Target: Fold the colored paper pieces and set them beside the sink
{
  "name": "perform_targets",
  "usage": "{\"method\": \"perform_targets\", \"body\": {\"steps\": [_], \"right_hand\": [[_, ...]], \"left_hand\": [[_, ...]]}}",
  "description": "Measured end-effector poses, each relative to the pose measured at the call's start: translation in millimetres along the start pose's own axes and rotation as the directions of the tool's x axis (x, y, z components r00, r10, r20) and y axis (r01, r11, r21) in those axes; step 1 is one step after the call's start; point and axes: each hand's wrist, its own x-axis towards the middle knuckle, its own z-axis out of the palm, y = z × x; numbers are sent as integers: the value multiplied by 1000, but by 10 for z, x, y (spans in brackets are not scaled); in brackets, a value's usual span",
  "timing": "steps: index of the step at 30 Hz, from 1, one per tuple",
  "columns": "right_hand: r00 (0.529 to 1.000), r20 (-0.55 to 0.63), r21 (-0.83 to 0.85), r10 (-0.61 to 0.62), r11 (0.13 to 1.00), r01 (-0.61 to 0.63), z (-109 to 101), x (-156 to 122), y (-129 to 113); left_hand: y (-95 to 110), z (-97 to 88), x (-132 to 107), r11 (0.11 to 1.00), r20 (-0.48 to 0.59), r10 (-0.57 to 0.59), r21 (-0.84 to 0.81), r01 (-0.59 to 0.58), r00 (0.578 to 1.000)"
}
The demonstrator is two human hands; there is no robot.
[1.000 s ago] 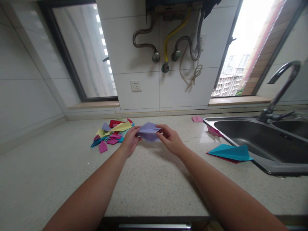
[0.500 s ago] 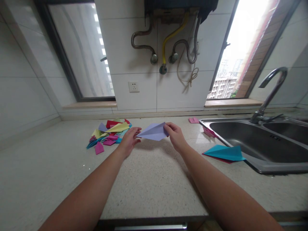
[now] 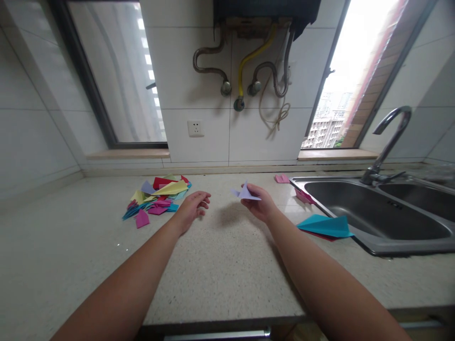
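Plane (image 3: 245, 192): pinched in right hand (image 3: 261, 203). Left hand (image 3: 193, 208): leftward, parted, empty. Step, I judge: handling; next needs light pinch.

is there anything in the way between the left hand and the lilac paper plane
Nothing visible stands between the left hand and the lilac paper plane, which the right hand holds. The pile of folded paper lies left of the left hand, outside that gap.

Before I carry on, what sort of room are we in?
Most likely a home kitchen: there's a stainless double sink with a curved faucet, a speckled stone-look countertop, and hoses running to wall valves.
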Motion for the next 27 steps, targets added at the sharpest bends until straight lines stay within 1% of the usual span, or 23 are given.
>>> {"method": "perform_targets", "body": {"steps": [4,11,14,16,19,21,24,27], "right_hand": [[999,44,-18,0,1000,1,-30,0,-4],[997,75,-125,-3,992,12,-50,-14,-9],[994,106,-128,-8,992,22,-48,-11,-1],[994,105,-131,-6,991,19,-38,-11,-1],[998,65,-176,-2,984,13,-29,-5,-2],[999,30,-199,-24,980,30,-36,12,6],[996,-45,-234,-81,970,68,-51,42,25],[978,-121,-338,-172,933,122,-44,39,4]], "left_hand": [[13,20,-17,999,16,-23,27,23,1000],[6,30,-25,998,40,-37,59,34,999],[-5,25,-24,997,53,-34,66,31,998],[-14,19,-22,997,59,-33,72,28,998],[-35,5,-12,996,72,-31,88,25,997],[-54,-2,-1,995,79,-23,103,15,997],[-79,2,10,991,86,-17,135,5,996],[-87,22,4,981,117,-21,193,-2,993]]}}
